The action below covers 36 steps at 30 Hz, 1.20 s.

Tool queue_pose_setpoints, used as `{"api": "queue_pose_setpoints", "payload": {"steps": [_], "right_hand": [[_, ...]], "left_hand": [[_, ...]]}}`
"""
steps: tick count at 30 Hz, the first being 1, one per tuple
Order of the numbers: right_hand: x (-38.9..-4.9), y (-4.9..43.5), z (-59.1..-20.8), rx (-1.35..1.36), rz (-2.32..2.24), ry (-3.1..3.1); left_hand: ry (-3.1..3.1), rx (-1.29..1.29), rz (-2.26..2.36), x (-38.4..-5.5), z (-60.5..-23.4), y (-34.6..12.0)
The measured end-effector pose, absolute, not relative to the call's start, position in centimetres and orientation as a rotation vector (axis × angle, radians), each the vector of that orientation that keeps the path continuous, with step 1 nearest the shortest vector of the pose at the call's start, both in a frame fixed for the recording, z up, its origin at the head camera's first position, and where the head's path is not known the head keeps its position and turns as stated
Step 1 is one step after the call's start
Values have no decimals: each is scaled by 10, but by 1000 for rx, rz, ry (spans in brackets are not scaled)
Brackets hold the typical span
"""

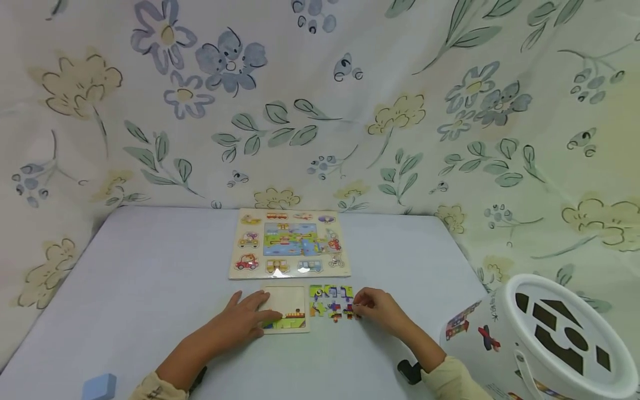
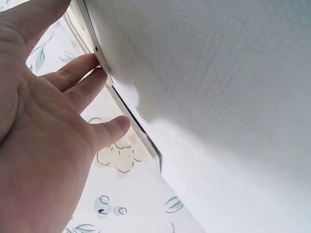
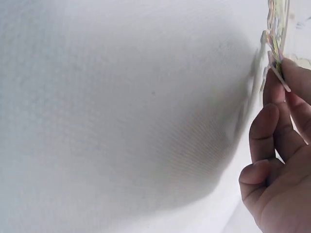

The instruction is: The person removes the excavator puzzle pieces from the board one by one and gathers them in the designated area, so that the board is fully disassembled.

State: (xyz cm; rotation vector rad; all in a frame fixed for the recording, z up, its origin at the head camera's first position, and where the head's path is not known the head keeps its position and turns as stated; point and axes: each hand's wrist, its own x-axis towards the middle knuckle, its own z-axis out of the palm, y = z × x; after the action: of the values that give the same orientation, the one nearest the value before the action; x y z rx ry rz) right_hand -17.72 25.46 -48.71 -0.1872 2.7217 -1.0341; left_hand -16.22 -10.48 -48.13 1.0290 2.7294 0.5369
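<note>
A small wooden puzzle tray (image 1: 285,297) lies in the middle of the table, with joined picture pieces along its bottom edge. My left hand (image 1: 245,318) rests on the tray's left side, fingers spread and fairly straight. In the left wrist view its fingertips (image 2: 99,75) touch the tray's side. Right of the tray, several loose jigsaw pieces (image 1: 330,306) lie in rows. At their right end my right hand (image 1: 382,311) pinches a jigsaw piece (image 3: 279,75) between thumb and finger, tilted at the table surface in the right wrist view. Its other fingers are curled.
Behind the tray lies a larger wooden vehicle puzzle board (image 1: 290,271). A white shape-sorter bucket (image 1: 545,333) stands at the right front. A blue block (image 1: 99,386) sits at the left front corner. Floral cloth (image 1: 320,133) hangs behind the white table (image 1: 165,266).
</note>
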Motion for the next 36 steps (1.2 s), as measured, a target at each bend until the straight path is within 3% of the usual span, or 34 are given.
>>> {"api": "queue_pose_setpoints", "payload": {"steps": [22, 29, 36], "right_hand": [[-179, 234, -482, -124, -1008, 2778], [-182, 168, -468, -584, -827, 2753], [-189, 109, -479, -1027, -414, 2762]], "left_hand": [[2739, 960, 555, -164, -484, -105], [2719, 938, 510, -169, -484, -100], [2739, 941, 483, -167, -486, -107]]}}
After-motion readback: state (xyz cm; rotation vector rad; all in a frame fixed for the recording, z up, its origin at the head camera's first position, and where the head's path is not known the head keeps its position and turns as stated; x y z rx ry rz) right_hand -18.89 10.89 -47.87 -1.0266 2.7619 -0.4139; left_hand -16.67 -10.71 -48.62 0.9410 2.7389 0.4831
